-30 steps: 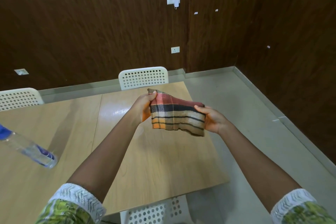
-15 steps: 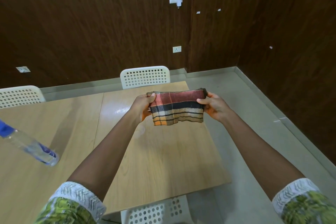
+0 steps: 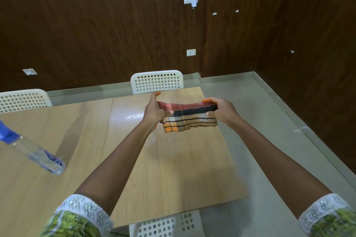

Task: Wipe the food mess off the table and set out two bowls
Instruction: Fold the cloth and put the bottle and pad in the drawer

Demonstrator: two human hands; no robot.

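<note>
A plaid cloth point(image 3: 189, 119) in red, black and orange hangs folded in the air above the far part of the wooden table point(image 3: 173, 163). My left hand point(image 3: 155, 112) grips its left end, thumb in front. My right hand point(image 3: 221, 110) pinches its right end. The cloth is stretched level between both hands, its lower edge hanging free. A faint wet smear shows on the tabletop under the left hand. No bowls are in view.
A clear spray bottle point(image 3: 36, 155) with a blue top stands on the table at the left. White perforated chairs sit at the far side point(image 3: 157, 82), far left point(image 3: 21, 100) and near edge point(image 3: 163, 225). Grey floor lies right of the table.
Both hands have folded the cloth over and pulled it level; the right hand rose from the lower corner to the top right end. The cloth now hangs shorter and wider.
</note>
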